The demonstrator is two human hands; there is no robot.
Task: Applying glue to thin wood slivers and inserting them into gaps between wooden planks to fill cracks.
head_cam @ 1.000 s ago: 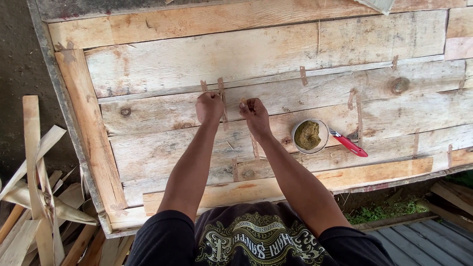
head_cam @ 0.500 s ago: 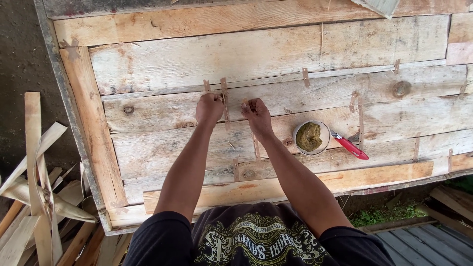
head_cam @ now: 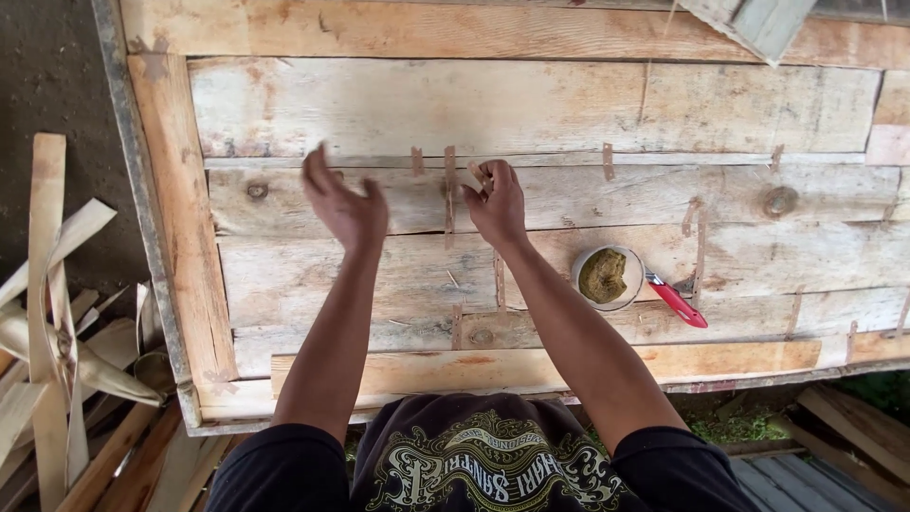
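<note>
Wooden offcuts [head_cam: 57,313], pale and stacked loosely, are seen at the far left, at nine o'clock from the plank tabletop [head_cam: 531,104], on dark ground. A weathered board table is noted, framed at its left edge by an upright plank. Over the second board from the top, the left hand [head_cam: 343,201] is raised clear of the surface, palm turned inward, fingers spread and released, with nothing held. Just to its right, at three o'clock, a thin vertical wood strip [head_cam: 449,190] is observed standing across the seam between boards. The right hand [head_cam: 497,202] is set beside that strip, fingers curled and pinched on a small wood piece [head_cam: 479,174] at its fingertips. Further slim strips are seen across seams at two and three o'clock. At four o'clock from the right hand, a round bowl of olive-brown paste [head_cam: 605,276] rests on the boards, with a red-handled tool [head_cam: 677,302] touching its right rim.
</note>
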